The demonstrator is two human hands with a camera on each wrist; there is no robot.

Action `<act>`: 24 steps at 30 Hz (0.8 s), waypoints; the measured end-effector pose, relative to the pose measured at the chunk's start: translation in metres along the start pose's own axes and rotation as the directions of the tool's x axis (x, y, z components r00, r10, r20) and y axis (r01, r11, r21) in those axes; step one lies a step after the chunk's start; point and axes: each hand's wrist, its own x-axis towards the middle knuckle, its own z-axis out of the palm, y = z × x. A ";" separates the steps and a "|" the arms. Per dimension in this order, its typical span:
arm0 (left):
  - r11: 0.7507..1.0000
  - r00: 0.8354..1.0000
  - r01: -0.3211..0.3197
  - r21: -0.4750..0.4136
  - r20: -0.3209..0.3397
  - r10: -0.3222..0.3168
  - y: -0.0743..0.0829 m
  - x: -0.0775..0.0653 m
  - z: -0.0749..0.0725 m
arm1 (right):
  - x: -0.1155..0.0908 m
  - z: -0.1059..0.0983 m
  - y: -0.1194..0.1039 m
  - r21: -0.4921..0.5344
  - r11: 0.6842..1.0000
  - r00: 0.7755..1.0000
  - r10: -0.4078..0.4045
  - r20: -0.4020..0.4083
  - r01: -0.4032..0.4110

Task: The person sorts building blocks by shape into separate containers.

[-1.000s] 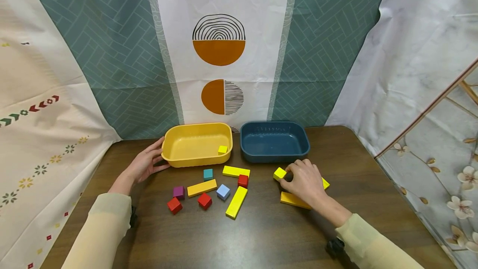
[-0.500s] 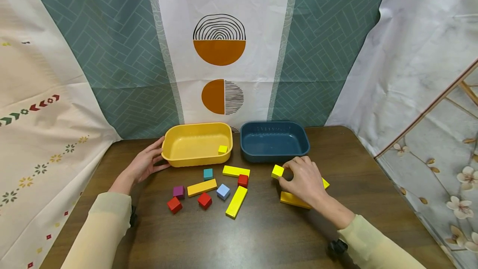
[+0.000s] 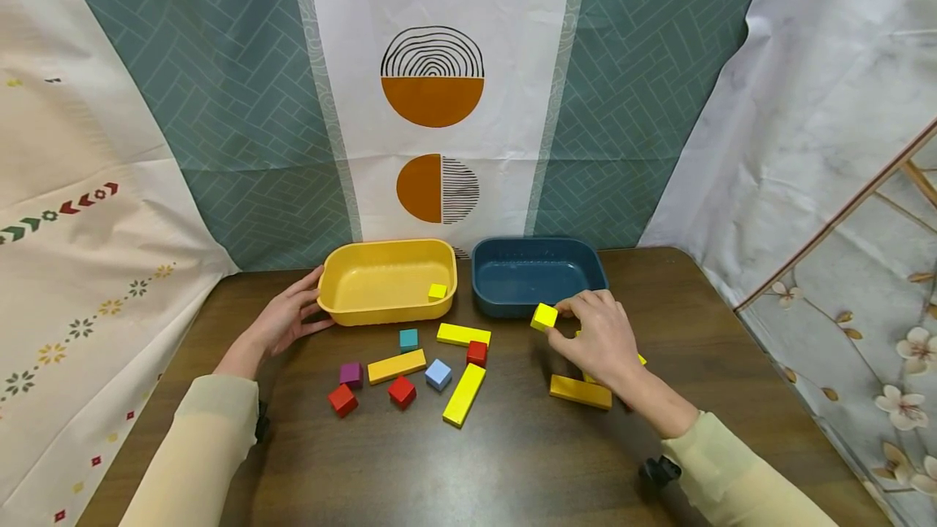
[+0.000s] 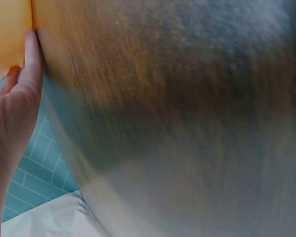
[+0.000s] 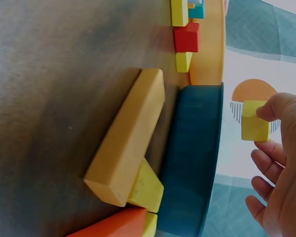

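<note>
Between thumb and fingertips my right hand point(image 3: 602, 340) pinches a yellow cube point(image 3: 544, 317), raised just in front of the blue bin point(image 3: 538, 309). The right wrist view shows the same yellow cube point(image 5: 255, 121) held clear of the table. My left hand point(image 3: 284, 320) rests with extended fingers against the left end of the yellow bin point(image 3: 384, 316); the left wrist view has its fingers touching the bin wall point(image 4: 9, 37). Inside the yellow bin lies another yellow cube point(image 3: 437, 292). Below my right hand are an orange block point(image 3: 580, 392) and yellow blocks, partly hidden.
Front of the yellow bin, scattered: a teal cube point(image 3: 408, 340), a purple cube point(image 3: 351, 375), red cubes point(image 3: 402, 392), a light blue cube point(image 3: 438, 374), an orange block point(image 3: 397, 367) and long yellow blocks point(image 3: 464, 395). Patterned cloth point(image 3: 256, 145) hangs behind the table.
My right hand has lifted the yellow cube up off the table and moved it slightly left, toward the blue bin's front. The left hand stays at the yellow bin.
</note>
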 end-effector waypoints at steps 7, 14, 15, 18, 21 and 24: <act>1.000 1.000 0.002 0.000 -0.003 -0.002 0.000 0.001 -0.001 | 0.009 -0.003 0.000 0.021 1.000 1.000 -0.001 -0.023 0.001; 1.000 1.000 -0.005 -0.003 0.006 0.005 0.000 0.000 -0.002 | 0.017 -0.003 -0.002 0.044 0.999 0.999 0.022 -0.025 -0.021; 1.000 1.000 -0.005 -0.002 0.005 0.005 0.000 0.000 -0.002 | 0.018 -0.003 -0.002 0.046 0.999 0.999 0.025 -0.028 -0.024; 1.000 1.000 -0.003 -0.002 0.003 0.003 0.000 0.000 -0.001 | 0.023 -0.004 -0.005 0.055 0.998 0.999 0.032 -0.032 -0.030; 1.000 1.000 -0.001 -0.003 0.000 0.001 0.001 0.000 0.000 | 0.030 -0.003 -0.008 0.067 0.997 0.999 0.035 -0.032 -0.033; 1.000 1.000 -0.003 -0.008 -0.003 0.003 0.001 0.000 0.001 | 0.038 -0.003 -0.011 0.069 0.997 0.999 0.031 -0.031 -0.029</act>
